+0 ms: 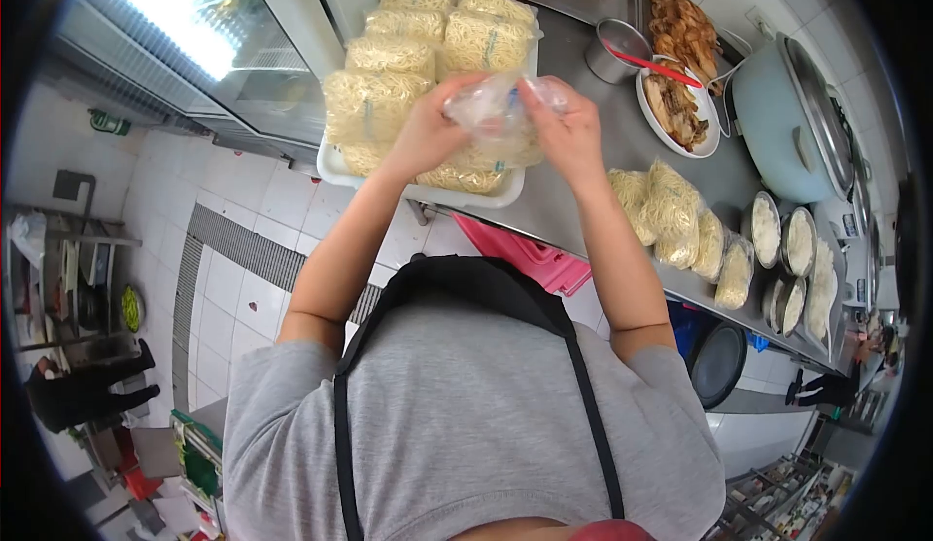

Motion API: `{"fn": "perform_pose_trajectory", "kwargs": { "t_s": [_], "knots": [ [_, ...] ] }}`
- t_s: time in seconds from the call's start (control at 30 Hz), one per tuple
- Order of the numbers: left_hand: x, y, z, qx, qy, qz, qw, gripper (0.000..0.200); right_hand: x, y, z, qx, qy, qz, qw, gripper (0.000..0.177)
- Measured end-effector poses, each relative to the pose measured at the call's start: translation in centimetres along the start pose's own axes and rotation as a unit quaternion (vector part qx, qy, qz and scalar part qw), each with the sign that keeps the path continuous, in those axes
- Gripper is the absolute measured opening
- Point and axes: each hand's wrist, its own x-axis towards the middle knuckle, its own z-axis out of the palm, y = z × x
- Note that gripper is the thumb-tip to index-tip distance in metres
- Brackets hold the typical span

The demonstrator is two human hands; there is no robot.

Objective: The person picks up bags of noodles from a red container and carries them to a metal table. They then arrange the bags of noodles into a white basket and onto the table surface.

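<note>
A clear plastic bag (491, 113) is pinched between my two hands over a white tray (501, 196). My left hand (434, 128) grips its left side, and my right hand (567, 125) has the right side, fingers closed on the film. Pale noodles show just below the bag, overlapping it in this view. Bagged noodle packs (374, 104) are stacked in the tray, close to my left hand, with more packs (489, 40) behind. The front packs are partly hidden by my hands.
On the steel counter stand a metal pot (614, 53), a plate of cooked meat (677, 113) with red tongs (661, 65), a large cooker (792, 118), more noodle bags (671, 201) and metal bowls (765, 225). A glass-door cabinet (194, 45) is at left. Two people are farther off.
</note>
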Motion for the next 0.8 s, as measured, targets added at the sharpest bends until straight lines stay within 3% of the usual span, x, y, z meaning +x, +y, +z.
{"fn": "perform_pose_trajectory", "kwargs": {
  "t_s": [0.03, 0.07, 0.1, 0.17, 0.2, 0.23, 0.27, 0.3, 0.37, 0.4, 0.43, 0.47, 0.5, 0.53, 0.57, 0.63, 0.67, 0.7, 0.73, 0.77, 0.8],
  "knots": [
    [0.4, -0.1, -0.3, -0.008, -0.007, -0.063, 0.998, 0.039, 0.4, -0.2, 0.0, -0.007, -0.015, 0.006, 1.0, 0.017],
    [0.6, 0.4, -0.4, -0.006, -0.003, -0.057, 0.998, 0.039, 0.8, -0.4, 0.0, -0.014, -0.031, 0.011, 0.999, 0.016],
    [0.8, 1.0, -0.3, -0.055, 0.027, -0.078, 0.995, 0.026, 1.2, -0.7, -0.1, -0.015, -0.034, 0.004, 0.999, 0.016],
    [1.3, 1.8, 0.1, -0.104, 0.061, -0.095, 0.988, 0.019, 1.7, -1.2, -0.5, 0.253, -0.052, 0.015, 0.966, 0.015],
    [1.6, 1.9, 0.6, -0.101, 0.098, -0.095, 0.986, 0.021, 1.6, -0.3, -0.7, 0.252, -0.057, 0.013, 0.966, 0.015],
    [1.7, 2.1, 1.0, -0.098, 0.133, -0.097, 0.982, 0.023, 1.1, 1.5, -0.8, 0.134, -0.124, -0.006, 0.983, 0.017],
    [2.2, 2.3, 1.0, -0.099, 0.134, -0.096, 0.981, 0.023, 0.8, 2.5, -1.0, 0.012, -0.187, -0.025, 0.982, 0.02],
    [3.4, 2.7, 0.6, -0.061, 0.111, -0.094, 0.987, 0.023, 1.7, 2.6, -1.2, 0.01, -0.189, -0.028, 0.982, 0.02],
    [4.4, 4.0, 0.3, -0.024, 0.089, -0.095, 0.991, 0.023, 3.4, 2.5, -1.3, 0.042, -0.132, 0.189, 0.972, 0.028],
    [4.7, 5.0, 0.0, 0.075, 0.11, -0.039, 0.99, 0.021, 3.5, 1.5, -1.3, 0.044, -0.132, 0.19, 0.972, 0.028],
    [4.8, 5.4, -0.1, 0.173, 0.128, 0.016, 0.977, 0.018, 3.3, 0.1, -1.4, -0.012, -0.099, 0.045, 0.994, 0.026],
    [4.2, 5.3, -0.4, 0.174, 0.126, 0.013, 0.977, 0.018, 2.9, -0.7, -1.5, -0.068, -0.061, -0.101, 0.991, 0.024],
    [2.9, 5.1, -1.0, 0.272, 0.06, 0.145, 0.95, 0.019, 2.0, 0.2, -2.1, -0.133, -0.072, -0.227, 0.962, 0.017],
    [1.6, 4.9, -1.4, 0.359, -0.008, 0.273, 0.893, 0.019, 0.7, 1.2, -2.6, -0.147, -0.101, -0.298, 0.938, 0.016],
    [-0.3, 3.6, -1.4, 0.37, -0.023, 0.281, 0.885, 0.018, -0.9, 2.2, -3.0, -0.16, -0.129, -0.367, 0.907, 0.016],
    [-3.8, 0.6, -0.6, 0.379, -0.038, 0.284, 0.88, 0.018, -5.5, 3.9, -2.5, -0.153, -0.151, -0.313, 0.925, 0.016],
    [-5.0, 0.1, 0.0, 0.366, -0.012, 0.223, 0.903, 0.013, -6.6, 4.1, -2.3, -0.151, -0.154, -0.308, 0.927, 0.016],
    [-5.9, -0.4, 0.3, 0.351, 0.013, 0.159, 0.923, 0.011, -7.7, 4.3, -2.0, -0.151, -0.119, -0.236, 0.953, 0.015],
    [-6.2, -0.9, 0.4, 0.349, 0.008, 0.149, 0.925, 0.011, -8.7, 4.3, -1.7, -0.151, -0.083, -0.159, 0.972, 0.015],
    [-5.3, 0.1, 0.9, 0.348, 0.002, 0.008, 0.937, 0.021, -8.8, 4.1, -1.6, -0.1, -0.046, 0.02, 0.994, 0.009],
    [-4.2, 0.9, 1.1, 0.342, -0.002, -0.129, 0.931, 0.033, -8.1, 5.1, -2.0, -0.101, -0.047, 0.024, 0.994, 0.009]
  ]
}}
